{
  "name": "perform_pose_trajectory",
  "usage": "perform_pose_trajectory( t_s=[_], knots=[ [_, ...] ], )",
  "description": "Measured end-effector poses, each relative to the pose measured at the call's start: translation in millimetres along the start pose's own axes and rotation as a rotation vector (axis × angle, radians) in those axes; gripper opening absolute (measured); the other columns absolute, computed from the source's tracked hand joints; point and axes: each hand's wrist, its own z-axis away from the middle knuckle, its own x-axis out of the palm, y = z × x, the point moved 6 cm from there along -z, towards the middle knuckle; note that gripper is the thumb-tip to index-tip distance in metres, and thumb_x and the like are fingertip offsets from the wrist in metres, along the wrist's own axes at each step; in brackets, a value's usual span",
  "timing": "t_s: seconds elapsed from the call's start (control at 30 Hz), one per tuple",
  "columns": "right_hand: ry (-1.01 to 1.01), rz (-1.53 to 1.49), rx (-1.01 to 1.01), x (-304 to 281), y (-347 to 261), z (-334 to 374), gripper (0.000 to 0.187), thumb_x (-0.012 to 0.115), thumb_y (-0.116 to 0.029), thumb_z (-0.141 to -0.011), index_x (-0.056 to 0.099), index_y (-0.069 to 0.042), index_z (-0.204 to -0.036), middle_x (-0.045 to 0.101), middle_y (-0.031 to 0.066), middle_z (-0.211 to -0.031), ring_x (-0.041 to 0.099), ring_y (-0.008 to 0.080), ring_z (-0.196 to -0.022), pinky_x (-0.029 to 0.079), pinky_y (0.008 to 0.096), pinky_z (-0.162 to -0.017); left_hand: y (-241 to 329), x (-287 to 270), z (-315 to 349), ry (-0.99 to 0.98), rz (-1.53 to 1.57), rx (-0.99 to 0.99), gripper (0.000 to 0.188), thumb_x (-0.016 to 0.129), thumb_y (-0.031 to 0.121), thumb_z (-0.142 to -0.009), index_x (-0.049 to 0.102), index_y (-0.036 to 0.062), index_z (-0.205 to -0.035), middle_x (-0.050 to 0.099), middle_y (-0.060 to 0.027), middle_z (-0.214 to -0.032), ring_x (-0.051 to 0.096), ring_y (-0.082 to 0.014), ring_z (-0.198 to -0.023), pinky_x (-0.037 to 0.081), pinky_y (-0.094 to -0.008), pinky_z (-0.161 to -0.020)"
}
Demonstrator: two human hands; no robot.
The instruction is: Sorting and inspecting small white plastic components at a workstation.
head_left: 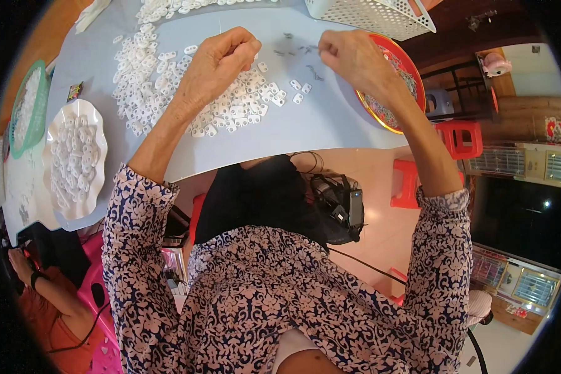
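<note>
While both hands work over the pale blue table [330, 124], the step in hand looks like assembly: the left hand [215, 65], fingers curled together, pinches what seems one white plastic piece above the heap of white pieces [162, 87]. The right hand [352, 56], fingers pressed together, holds something too small to identify, near the small grey metal parts [305, 62] and beside the red tray [411, 81]. Judgement: mating the two calls for fine alignment. Fingertips hidden; the white basket [380, 15] is cut off.
</note>
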Motion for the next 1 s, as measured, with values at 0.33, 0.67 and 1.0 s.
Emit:
perform_pose_trajectory(
  t_s=[0.33, 0.67, 1.0],
  knots=[
    [0.010, -0.421, 0.081, 21.0, 10.2, -2.5, 0.012, 0.055, -0.008, -0.079, 0.059, 0.001, -0.085, 0.060, 0.0113, -0.067, 0.063, 0.0172, -0.060, 0.048, 0.0308, -0.054, -3.0, -2.8, -4.0, 0.010, 0.019, -0.035, 0.026, 0.053, 0.027, -0.090, 0.058, 0.0021, -0.084, 0.050, 0.0010, -0.064, 0.046, -0.0066, -0.062, 0.037, -0.0218, -0.058],
    [-0.075, 0.152, 0.041, 0.2, 24.6, -10.3, 0.013, 0.056, -0.007, -0.079, 0.066, 0.000, -0.083, 0.062, 0.0182, -0.071, 0.061, 0.0321, -0.064, 0.049, 0.0395, -0.063, -6.4, -1.8, -1.9, -0.069, -0.010, -0.106, 0.018, 0.048, 0.018, -0.092, 0.055, 0.0026, -0.084, 0.052, -0.0008, -0.076, 0.046, -0.0075, -0.070, 0.042, -0.0237, -0.069],
    [-0.020, 0.267, -0.015, 19.0, 23.6, -21.1, 0.009, 0.060, -0.008, -0.075, 0.064, 0.000, -0.075, 0.061, 0.0194, -0.068, 0.061, 0.0353, -0.069, 0.049, 0.0428, -0.065, -5.3, -1.4, -3.0, -0.003, 0.018, -0.063, 0.026, 0.052, 0.026, -0.090, 0.058, 0.0016, -0.083, 0.048, 0.0019, -0.064, 0.044, -0.0057, -0.061, 0.035, -0.0213, -0.057]
  ],
)
